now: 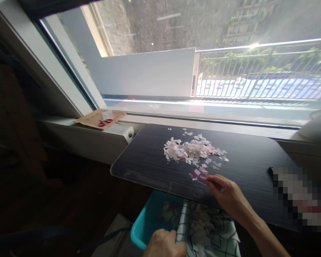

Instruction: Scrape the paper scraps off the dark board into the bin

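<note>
A loose pile of small white and pinkish paper scraps [195,150] lies on the dark tabletop [147,157]. At the pile's near edge, my right hand [228,192] pinches a pink see-through piece [200,176] between thumb and fingers; small scraps lie on and beside it. My left hand [164,244] is closed, low in front of the table, around the rim of a white-and-dark checked cloth bag [182,221]. Inside that bag is a heap of pale scraps [202,228]. Left of it stands a turquoise bin [143,225] with some crumpled clear bits at its bottom.
Red-handled scissors [105,122] rest on a brown envelope [89,119] on the sill at left, near a white radiator [120,131]. A window with a railing [256,75] outside runs behind the table. At right lies a dark-edged, pixelated object [299,196].
</note>
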{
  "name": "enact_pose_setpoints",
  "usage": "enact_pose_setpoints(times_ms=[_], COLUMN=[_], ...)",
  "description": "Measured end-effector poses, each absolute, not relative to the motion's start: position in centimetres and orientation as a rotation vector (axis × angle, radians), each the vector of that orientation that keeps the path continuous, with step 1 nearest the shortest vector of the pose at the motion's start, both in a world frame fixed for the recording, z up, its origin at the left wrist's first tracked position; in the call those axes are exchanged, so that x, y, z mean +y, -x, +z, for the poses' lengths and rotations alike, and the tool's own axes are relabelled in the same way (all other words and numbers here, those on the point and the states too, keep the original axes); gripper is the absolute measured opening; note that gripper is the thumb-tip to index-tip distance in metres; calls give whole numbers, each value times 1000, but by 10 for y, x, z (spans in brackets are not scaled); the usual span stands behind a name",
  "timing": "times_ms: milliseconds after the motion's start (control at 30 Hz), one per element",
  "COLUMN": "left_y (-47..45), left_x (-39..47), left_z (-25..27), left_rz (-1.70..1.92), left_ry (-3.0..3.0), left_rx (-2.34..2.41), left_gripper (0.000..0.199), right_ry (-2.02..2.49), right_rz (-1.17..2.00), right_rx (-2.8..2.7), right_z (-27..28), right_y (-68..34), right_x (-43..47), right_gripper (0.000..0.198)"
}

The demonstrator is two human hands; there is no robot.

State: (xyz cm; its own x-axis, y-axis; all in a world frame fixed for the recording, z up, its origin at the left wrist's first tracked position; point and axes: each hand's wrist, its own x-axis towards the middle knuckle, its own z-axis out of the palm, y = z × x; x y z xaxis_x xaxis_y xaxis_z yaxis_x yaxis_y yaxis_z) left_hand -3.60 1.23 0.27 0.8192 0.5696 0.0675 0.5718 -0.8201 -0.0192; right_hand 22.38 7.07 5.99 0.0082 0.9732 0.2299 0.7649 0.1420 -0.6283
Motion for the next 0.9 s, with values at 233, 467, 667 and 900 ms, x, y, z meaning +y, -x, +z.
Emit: enact_pose_setpoints(times_ms=[233,467,667,900], left_y=[39,25,10,29], left_x=[9,12,15,19], left_z=[-17,31,42,49], left_rz=[-82,114,285,217], left_ry=[2958,3065,3121,3195], left_rx=[-1029,-887,-810,-944], left_gripper=[34,17,8,10], right_ry=[1730,1724,1707,1689], right_rz=[388,375,380,357], right_rx=[-1814,-1781,-1785,-1854], right_z=[64,73,80,85], right_y=[-235,-229,-228,-229], right_x=[64,59,61,59], right_gripper=[28,27,24,22])
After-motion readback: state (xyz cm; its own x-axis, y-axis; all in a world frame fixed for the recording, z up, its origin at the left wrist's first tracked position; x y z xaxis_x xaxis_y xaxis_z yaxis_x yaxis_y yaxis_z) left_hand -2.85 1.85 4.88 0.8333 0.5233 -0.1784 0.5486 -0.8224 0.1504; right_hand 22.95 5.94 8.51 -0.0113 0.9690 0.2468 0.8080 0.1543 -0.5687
